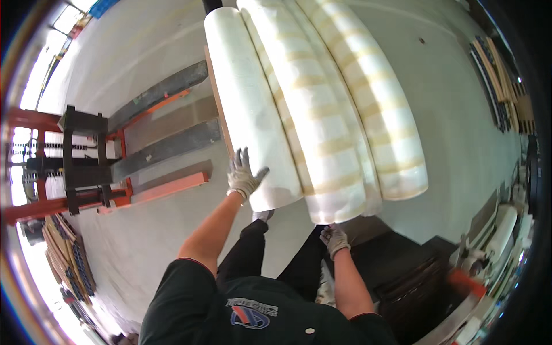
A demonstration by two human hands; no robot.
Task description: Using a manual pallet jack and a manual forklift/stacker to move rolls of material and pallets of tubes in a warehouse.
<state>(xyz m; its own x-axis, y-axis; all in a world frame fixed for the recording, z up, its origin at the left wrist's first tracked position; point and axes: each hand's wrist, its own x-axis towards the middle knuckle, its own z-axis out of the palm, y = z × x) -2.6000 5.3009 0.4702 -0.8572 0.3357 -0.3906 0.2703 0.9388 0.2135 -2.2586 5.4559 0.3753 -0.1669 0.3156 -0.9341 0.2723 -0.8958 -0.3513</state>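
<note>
Several long rolls wrapped in white film lie side by side, pointing away from me. My left hand (244, 177), in a grey glove, rests with spread fingers on the near end of the leftmost plain white roll (253, 109). At the near end of the middle roll (325, 126), which has yellowish bands, is my right hand (334, 240), also gloved. Its fingers are bent together close to that roll's lower edge; what they hold, if anything, is hidden. Another banded roll (379, 109) lies to the right, apart from both hands.
To the left, dark forks (167, 149) of a lifting machine with a red frame (34, 215) point toward the rolls. A black, box-like object (397, 270) stands close at my right. Stacked boards (69, 256) are at the lower left, and more panels (494, 80) at the far right.
</note>
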